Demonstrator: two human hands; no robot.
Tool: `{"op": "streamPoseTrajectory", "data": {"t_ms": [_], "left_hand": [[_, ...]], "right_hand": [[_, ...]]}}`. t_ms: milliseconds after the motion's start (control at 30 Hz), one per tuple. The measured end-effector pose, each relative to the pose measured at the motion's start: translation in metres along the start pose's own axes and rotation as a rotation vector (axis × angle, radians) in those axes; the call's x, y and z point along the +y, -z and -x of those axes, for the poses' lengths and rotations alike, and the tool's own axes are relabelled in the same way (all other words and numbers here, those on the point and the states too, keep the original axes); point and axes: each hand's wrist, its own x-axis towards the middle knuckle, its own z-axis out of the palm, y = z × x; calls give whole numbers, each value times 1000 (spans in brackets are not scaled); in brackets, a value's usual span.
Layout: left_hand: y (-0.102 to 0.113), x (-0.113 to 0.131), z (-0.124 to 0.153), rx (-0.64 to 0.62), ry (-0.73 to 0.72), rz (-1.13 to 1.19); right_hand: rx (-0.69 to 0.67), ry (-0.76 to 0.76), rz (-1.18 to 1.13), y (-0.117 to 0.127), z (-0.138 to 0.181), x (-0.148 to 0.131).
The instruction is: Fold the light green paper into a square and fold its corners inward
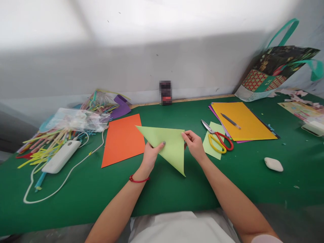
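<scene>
Currently left hand [151,156] pinches the green paper triangle [174,148] at its slanted edge, right hand [194,144] pinched on its top right corner. Likely light, thin, easily creased; hold by edges.

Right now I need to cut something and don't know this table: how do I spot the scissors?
On the green table, find the yellow sheet at the right. Just left of it, beside the right hand pinching the folded green triangle, the scissors lie on a pale green scrap. Unlike the grey pen nearby, they have one yellow and one red handle loop.
</scene>
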Motion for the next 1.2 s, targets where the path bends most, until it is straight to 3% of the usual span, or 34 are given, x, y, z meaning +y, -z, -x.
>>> {"op": "streamPoseTrajectory", "data": {"t_ms": [467,1200], "left_hand": [[-1,3,2,8,-21,-22],[-2,3,5,-5,-25,31]], "right_hand": [[15,-38,-81,0,-2,-2],[57,36,-87,3,1,-6]]}}
